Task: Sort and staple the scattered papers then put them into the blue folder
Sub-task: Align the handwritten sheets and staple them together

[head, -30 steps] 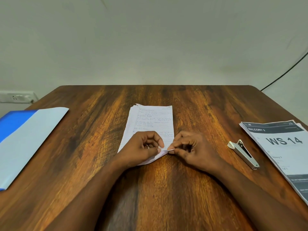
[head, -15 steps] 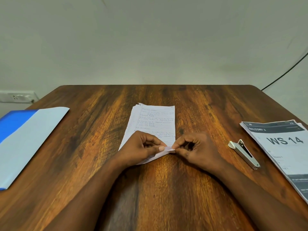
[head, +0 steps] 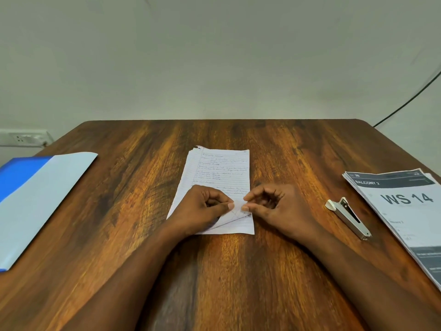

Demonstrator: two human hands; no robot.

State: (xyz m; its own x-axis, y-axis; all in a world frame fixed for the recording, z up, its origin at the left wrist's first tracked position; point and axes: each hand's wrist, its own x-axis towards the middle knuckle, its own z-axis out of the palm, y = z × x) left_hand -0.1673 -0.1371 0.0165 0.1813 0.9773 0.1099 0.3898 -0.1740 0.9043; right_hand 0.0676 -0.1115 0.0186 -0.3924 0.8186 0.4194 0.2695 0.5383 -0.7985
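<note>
A stack of lined handwritten papers [head: 222, 170] lies in the middle of the wooden table [head: 286, 151]. My left hand [head: 202, 209] rests on its near left part and pinches a folded-up lower corner of the top sheet. My right hand [head: 274, 209] pinches the same corner from the right with thumb and forefinger. The silver stapler [head: 348, 217] lies on the table to the right of my right hand, untouched. The blue folder [head: 35, 199] lies at the left edge, with its pale inner flap facing up.
A printed stack headed "WS 14" [head: 405, 211] lies at the right edge, beside the stapler. A wall socket [head: 21, 139] sits at the far left and a black cable [head: 410, 99] runs down the wall at the right.
The handwritten stack has turned a little so its near right corner now shows below my hands. Both hands keep pinching the lower corner of the top sheet.
</note>
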